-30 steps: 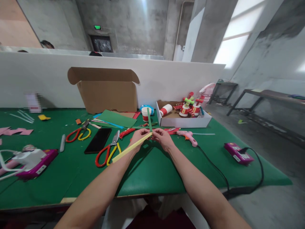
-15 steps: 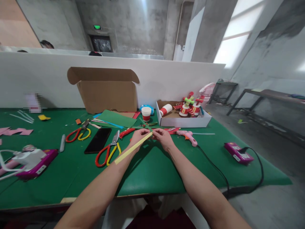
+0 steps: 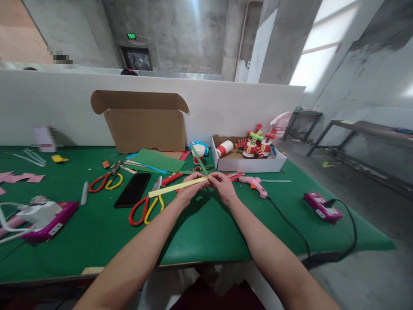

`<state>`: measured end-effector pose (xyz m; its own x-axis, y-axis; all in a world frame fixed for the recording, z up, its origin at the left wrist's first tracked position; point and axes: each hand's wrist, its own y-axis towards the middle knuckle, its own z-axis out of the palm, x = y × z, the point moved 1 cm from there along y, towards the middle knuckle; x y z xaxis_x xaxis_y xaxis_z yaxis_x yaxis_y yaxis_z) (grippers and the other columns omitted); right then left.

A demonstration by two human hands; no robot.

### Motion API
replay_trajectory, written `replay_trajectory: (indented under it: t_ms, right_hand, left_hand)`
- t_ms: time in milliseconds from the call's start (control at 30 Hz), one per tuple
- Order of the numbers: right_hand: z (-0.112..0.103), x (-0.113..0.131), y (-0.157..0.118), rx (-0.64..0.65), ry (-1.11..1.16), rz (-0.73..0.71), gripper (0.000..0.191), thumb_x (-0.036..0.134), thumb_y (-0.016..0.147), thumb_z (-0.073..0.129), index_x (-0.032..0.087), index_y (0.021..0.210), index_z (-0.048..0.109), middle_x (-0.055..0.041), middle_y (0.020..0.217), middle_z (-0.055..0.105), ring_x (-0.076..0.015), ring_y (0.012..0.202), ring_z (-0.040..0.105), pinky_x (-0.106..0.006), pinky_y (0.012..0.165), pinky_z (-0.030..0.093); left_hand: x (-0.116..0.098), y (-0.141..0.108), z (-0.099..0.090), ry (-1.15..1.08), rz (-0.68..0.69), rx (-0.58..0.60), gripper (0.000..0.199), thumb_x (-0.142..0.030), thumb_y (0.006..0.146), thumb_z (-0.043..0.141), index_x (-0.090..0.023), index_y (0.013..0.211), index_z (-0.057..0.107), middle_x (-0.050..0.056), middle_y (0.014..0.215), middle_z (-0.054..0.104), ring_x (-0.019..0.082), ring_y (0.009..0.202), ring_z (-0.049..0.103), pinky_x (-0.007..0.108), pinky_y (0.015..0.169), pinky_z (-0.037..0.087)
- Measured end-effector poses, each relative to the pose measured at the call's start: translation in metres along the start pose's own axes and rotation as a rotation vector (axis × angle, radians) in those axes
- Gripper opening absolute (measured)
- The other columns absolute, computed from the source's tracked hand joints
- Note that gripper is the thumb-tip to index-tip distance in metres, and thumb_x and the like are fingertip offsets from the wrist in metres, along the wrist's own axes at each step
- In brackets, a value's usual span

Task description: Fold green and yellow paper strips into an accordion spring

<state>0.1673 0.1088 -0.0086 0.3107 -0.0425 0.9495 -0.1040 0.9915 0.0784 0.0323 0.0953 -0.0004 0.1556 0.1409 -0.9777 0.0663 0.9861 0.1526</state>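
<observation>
Between my hands, a yellow paper strip (image 3: pixel 172 187) and a green paper strip (image 3: pixel 200 161) meet at their ends. My left hand (image 3: pixel 192 189) is closed on the strips, and my right hand (image 3: pixel 222 185) pinches them at the joint. The yellow strip reaches out to the left over my left hand; the green one points away, in front of a red-and-white paper cup (image 3: pixel 197 153). How the ends overlap is hidden by my fingers. Just left of my hands lie scissors (image 3: pixel 146 209) with one red and one yellow handle.
A white box (image 3: pixel 250 165) holds finished cup figures at the back right. A pink glue gun (image 3: pixel 254 184) lies right of my hands, its cord running to a purple power strip (image 3: pixel 322 207). A black phone (image 3: pixel 133 191), green paper (image 3: pixel 159 161) and more scissors (image 3: pixel 106 181) lie left.
The yellow strip has swung up from a steep slant to a flatter one. The green strip now shows longer and stands out in front of the cup. Both hands stay close together.
</observation>
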Motion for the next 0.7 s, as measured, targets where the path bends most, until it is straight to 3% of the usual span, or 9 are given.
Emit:
replay_trajectory:
  t_ms: [233, 433, 700]
  right_hand:
    - [0.0005, 0.0023, -0.0013, 0.038, -0.009, 0.044, 0.037, 0.045, 0.051, 0.085, 0.018, 0.07, 0.068, 0.0028, 0.062, 0.063, -0.0104, 0.058, 0.056, -0.027, 0.065, 0.049]
    - [-0.0027, 0.004, 0.0002, 0.017, -0.032, 0.036, 0.035, 0.043, 0.051, 0.085, 0.018, 0.067, 0.065, 0.0035, 0.064, 0.062, -0.0098, 0.058, 0.055, -0.025, 0.062, 0.048]
    - [-0.0035, 0.0027, 0.0004, 0.037, -0.006, 0.074, 0.037, 0.04, 0.05, 0.086, 0.018, 0.069, 0.063, 0.0038, 0.061, 0.061, -0.0115, 0.058, 0.057, -0.03, 0.067, 0.052]
  left_hand:
    - [0.0024, 0.004, -0.0049, 0.06, 0.029, -0.048, 0.023, -0.034, 0.057, 0.075, -0.016, 0.067, 0.062, -0.003, 0.057, 0.057, 0.01, 0.054, 0.048, 0.022, 0.054, 0.038]
    - [0.0058, 0.0046, -0.0057, 0.123, 0.031, 0.005, 0.022, -0.034, 0.057, 0.075, -0.016, 0.066, 0.065, -0.001, 0.063, 0.061, 0.011, 0.057, 0.05, 0.023, 0.056, 0.039]
    - [0.0047, 0.005, -0.01, 0.104, 0.001, -0.024, 0.021, -0.034, 0.057, 0.074, -0.016, 0.062, 0.064, -0.001, 0.055, 0.057, 0.011, 0.053, 0.049, 0.023, 0.052, 0.038]
